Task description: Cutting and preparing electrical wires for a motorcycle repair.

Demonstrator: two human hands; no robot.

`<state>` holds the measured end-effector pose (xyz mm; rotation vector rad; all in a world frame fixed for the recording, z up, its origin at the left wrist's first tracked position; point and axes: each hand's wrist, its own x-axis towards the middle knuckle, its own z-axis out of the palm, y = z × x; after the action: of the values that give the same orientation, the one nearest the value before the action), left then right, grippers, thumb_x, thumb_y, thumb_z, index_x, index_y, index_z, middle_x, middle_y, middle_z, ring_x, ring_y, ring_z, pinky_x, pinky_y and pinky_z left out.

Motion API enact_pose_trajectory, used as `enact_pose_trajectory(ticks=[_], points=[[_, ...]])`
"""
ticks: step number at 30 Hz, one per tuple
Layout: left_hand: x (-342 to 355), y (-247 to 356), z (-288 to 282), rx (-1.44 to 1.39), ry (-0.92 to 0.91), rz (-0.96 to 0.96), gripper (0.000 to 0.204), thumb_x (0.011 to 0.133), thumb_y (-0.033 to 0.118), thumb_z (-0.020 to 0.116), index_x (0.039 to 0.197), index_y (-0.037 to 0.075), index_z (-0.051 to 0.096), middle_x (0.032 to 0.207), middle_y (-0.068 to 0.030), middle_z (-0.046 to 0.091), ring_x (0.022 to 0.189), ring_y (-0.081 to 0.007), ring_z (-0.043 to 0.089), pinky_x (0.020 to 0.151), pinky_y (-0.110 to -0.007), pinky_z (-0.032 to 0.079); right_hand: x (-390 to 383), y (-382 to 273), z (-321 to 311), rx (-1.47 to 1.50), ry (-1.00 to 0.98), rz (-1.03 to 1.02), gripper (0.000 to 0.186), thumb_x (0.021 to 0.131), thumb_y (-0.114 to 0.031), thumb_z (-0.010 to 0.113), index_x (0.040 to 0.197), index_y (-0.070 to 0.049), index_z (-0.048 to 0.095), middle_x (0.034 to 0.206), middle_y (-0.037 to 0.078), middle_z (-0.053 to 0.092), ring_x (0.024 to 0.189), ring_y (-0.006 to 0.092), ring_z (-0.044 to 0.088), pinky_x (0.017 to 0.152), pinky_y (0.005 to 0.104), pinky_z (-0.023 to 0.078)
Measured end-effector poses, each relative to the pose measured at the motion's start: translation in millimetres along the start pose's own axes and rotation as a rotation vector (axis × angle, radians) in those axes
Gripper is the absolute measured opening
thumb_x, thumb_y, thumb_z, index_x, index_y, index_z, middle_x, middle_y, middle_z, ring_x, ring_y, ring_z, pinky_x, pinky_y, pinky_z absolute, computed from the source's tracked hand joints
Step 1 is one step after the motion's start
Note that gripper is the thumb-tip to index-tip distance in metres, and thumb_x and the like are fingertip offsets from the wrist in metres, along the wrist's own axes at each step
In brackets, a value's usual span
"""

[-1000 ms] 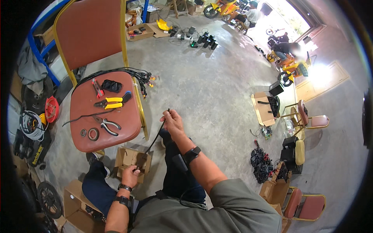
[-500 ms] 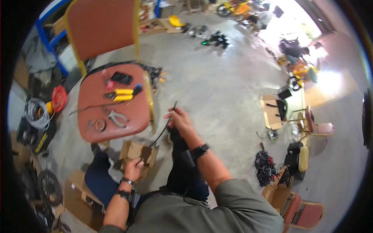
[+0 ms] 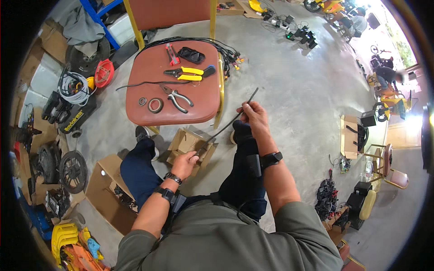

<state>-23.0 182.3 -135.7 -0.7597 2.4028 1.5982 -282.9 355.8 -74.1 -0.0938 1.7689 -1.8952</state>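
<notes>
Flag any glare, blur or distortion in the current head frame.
Head view: daylight washes out much of the doorway, with another glare patch below it near the right rim; head view: cable, left hand and right hand look reasonably sharp, no obvious motion blur; head view: fisheye distortion toward the rim, corners black.

A longer free end of the thin black flexible cable (image 3: 226, 126) now juts up and to the right beyond the right hand's fingers (image 3: 247, 107), where a second ago only a short tip showed, and the stretch down to the left hand's fingers (image 3: 193, 158) leans more to the right. The view has swung left, bringing in a heap of yellow and orange moulded plastic parts (image 3: 64, 237), well to the left of both hands' fingers and nearer the body.
</notes>
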Motion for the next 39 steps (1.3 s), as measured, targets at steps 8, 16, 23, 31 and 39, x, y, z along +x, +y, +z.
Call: enact_pose_trajectory(ticks=[8,16,23,31,39], points=[[-6.7,9.7,18.4,0.364,0.045,0.260,0.019,0.086,0.025,0.061,0.089,0.007,0.063,0.078,-0.0185,0.064,0.077,-0.0383,0.063,0.066,-0.047,0.048,-4.1,-1.2,3.0,-0.080,0.026,-0.076,0.014,0.092,-0.017,0.060,0.092,-0.003,0.063,0.080,0.006,0.068,0.061,0.0066,0.054,0.056,0.0215,0.044],[-8.2,28.0,19.7,0.575,-0.027,0.155,0.019,0.085,0.025,0.062,0.085,0.006,0.062,0.073,-0.0189,0.064,0.073,-0.0394,0.063,0.066,-0.049,0.049,0.4,-1.3,4.2,-0.084,0.058,-0.039,0.014,0.091,-0.016,0.060,0.092,-0.003,0.062,0.081,0.007,0.068,0.060,0.0071,0.056,0.055,0.0213,0.045],[-0.9,-7.8,1.0,0.339,-0.133,-0.140,0.028,0.085,0.030,0.063,0.095,0.004,0.065,0.087,-0.0223,0.065,0.087,-0.0399,0.062,0.076,-0.048,0.048,5.3,-1.6,2.0,0.101,-0.002,0.056,0.018,0.092,-0.014,0.057,0.106,-0.003,0.059,0.082,0.006,0.067,0.060,0.0090,0.058,0.055,0.0220,0.046],[-2.7,-5.6,6.3,0.379,-0.278,-0.145,0.027,0.080,0.029,0.066,0.093,0.005,0.067,0.092,-0.0193,0.067,0.092,-0.0381,0.062,0.079,-0.046,0.048,2.6,-2.8,-0.2,0.122,-0.095,0.020,0.024,0.096,-0.017,0.051,0.117,-0.008,0.058,0.080,0.005,0.066,0.057,0.0084,0.056,0.054,0.0219,0.047],[0.1,3.3,18.9,-0.292,-0.313,-0.206,0.022,0.091,0.023,0.063,0.082,0.003,0.061,0.066,0.0003,0.057,0.061,-0.0086,0.051,0.057,-0.026,0.043,0.0,-4.4,8.8,0.070,-0.165,0.071,0.017,0.096,-0.017,0.051,0.107,-0.005,0.058,0.083,0.007,0.066,0.059,0.0105,0.059,0.055,0.0227,0.048]])
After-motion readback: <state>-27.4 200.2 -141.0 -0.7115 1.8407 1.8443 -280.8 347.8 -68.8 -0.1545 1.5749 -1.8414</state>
